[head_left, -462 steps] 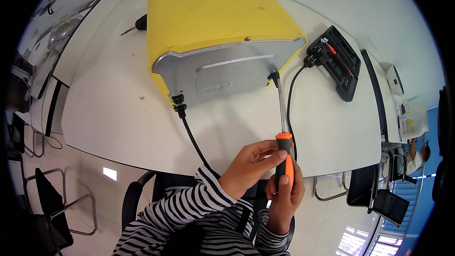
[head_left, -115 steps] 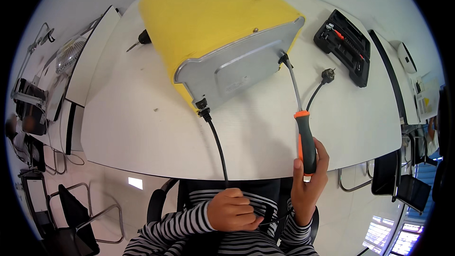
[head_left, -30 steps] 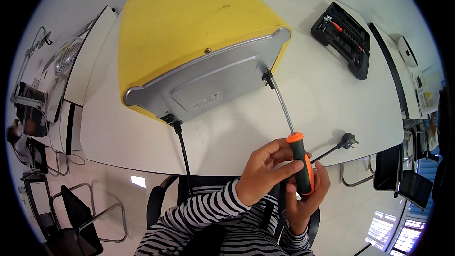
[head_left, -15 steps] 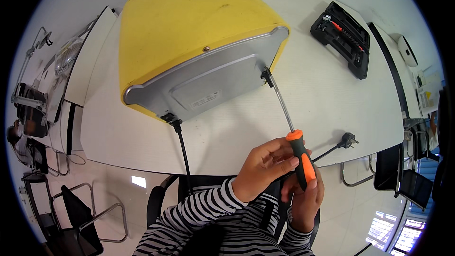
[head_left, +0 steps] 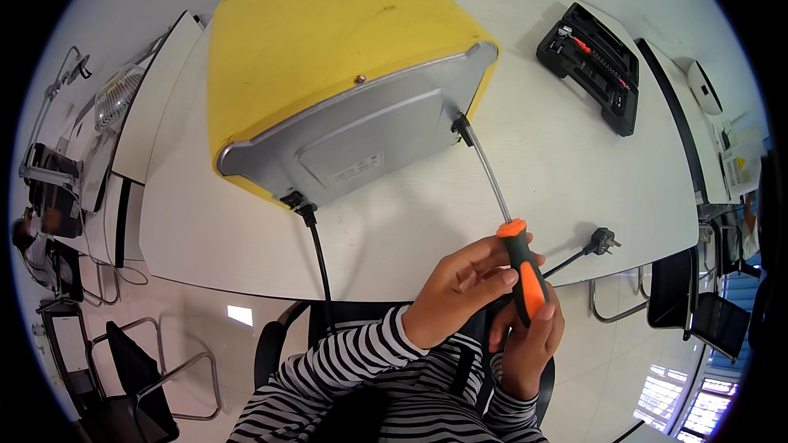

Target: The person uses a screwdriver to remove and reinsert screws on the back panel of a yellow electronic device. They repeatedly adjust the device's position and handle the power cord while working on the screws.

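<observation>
A large yellow-cased machine (head_left: 328, 49) stands on the white table, its grey panel (head_left: 369, 135) facing me. My left hand (head_left: 455, 291) has its thumb and fingers closed on the upper part of a screwdriver (head_left: 523, 262) with a dark green and orange handle. Lower on the same handle, my right hand (head_left: 533, 340) grips the butt end with thumb and fingers. The long metal shaft runs up to a black fitting (head_left: 462, 127) at the panel's right end. Its tip is hard to make out against the fitting. A black power cord (head_left: 318, 254) is plugged in at the panel's left end.
A three-pin plug (head_left: 603, 241) lies on its cord at the table's right front edge. Farther back sits an open black tool case (head_left: 595, 66) holding bits. Black chairs (head_left: 673, 295) stand on the floor to the right, and another chair (head_left: 135, 369) to the left.
The screwdriver handle and my right hand have risen very slightly. Both hands keep their hold, and the machine looks nearly unmoved.
</observation>
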`<move>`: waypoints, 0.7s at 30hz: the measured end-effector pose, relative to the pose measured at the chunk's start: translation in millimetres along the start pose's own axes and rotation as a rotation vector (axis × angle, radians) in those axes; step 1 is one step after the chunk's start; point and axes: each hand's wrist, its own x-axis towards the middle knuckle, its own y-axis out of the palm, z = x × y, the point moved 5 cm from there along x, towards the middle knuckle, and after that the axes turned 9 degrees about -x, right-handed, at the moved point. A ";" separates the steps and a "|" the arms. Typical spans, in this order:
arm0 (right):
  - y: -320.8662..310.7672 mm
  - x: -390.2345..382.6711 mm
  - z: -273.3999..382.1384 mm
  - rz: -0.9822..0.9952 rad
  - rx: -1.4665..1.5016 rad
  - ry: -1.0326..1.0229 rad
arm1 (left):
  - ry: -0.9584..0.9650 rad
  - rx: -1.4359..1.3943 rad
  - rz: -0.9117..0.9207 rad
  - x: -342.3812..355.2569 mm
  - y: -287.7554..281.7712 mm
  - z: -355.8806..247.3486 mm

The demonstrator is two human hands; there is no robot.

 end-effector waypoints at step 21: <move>-2.2 0.3 -2.3 0.108 0.182 0.013 | 0.042 0.041 0.015 -1.5 -0.8 -1.3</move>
